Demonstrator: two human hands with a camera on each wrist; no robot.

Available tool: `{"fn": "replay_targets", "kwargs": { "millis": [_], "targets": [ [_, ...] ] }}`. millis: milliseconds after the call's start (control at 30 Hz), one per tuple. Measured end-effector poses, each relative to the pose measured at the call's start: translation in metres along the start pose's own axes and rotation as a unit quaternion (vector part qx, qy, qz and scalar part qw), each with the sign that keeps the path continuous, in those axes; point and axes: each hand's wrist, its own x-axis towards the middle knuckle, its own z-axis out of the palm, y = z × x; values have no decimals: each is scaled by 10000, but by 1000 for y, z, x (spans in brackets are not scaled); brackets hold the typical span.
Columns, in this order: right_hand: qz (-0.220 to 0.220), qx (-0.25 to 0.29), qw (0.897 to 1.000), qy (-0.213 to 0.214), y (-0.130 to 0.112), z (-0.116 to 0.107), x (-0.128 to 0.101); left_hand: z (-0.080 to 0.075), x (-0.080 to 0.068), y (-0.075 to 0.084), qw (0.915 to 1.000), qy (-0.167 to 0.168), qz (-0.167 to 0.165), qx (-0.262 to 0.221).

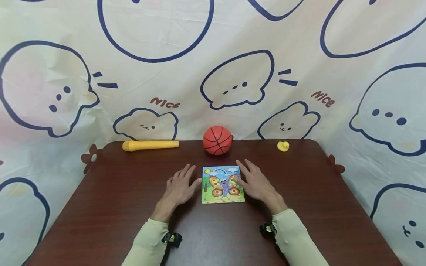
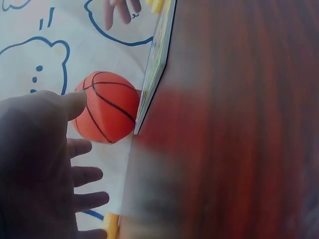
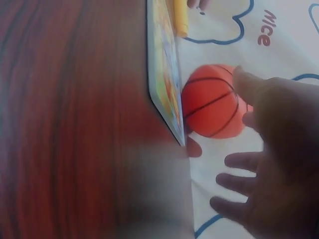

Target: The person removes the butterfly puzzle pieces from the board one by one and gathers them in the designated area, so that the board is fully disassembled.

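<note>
Head view, hands: two, left hand (image 1: 179,189) and right hand (image 1: 260,185), each with its fingers extended and parted; neither grip has hold of anything.
Head view, butterfly picture board (image 1: 223,186): one, flat on the worktop (image 1: 216,232) between the two hands, showing one butterfly, one sun and one rainbow.
Head view, thumbs: two; the left one ends just beside the board's left edge, the right one overlaps the butterfly's wing on the right side, and whether it touches the surface cannot be told.
Head view, toy basketball (image 1: 217,140): one, red with black lines, beyond the board at the far edge.
Head view, yellow toy microphone (image 1: 150,145): one, lying lengthwise along the far edge, left of the ball.
Head view, yellow toy duck (image 1: 283,146): one, near the far right corner.
Head view, sleeves: two, pale; left sleeve (image 1: 146,242) and right sleeve (image 1: 296,236).
Head view, cloth backdrop (image 1: 186,81): one, printed with outlined cartoon heads and two "Nice" words.
Left wrist view: one thumb and four fingers of the left hand, spread and holding nothing; one ball behind the thumb; one board seen nearly edge-on; three fingertips of the other hand at the top.
Right wrist view: the right hand, thumb and fingers apart, its grip loose around nothing; one ball, one board edge-on, one microphone end, one "Nice".
</note>
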Motion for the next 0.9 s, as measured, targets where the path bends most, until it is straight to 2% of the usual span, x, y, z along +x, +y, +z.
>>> {"fn": "replay_targets", "kwargs": {
  "millis": [133,433,733,900],
  "targets": [
    [-154,138,9998,32,-6,7,4,2,-1,4,9995,-215,68,-198],
    [-313,164,9992,-172,-13,13,11,6,-6,11,9983,-533,212,-137],
    [-492,259,9972,-494,-20,17,22,10,-5,12,9962,-769,344,226],
    [-716,50,9950,-699,-30,21,29,10,-7,13,9942,-841,432,507]
  ]
}}
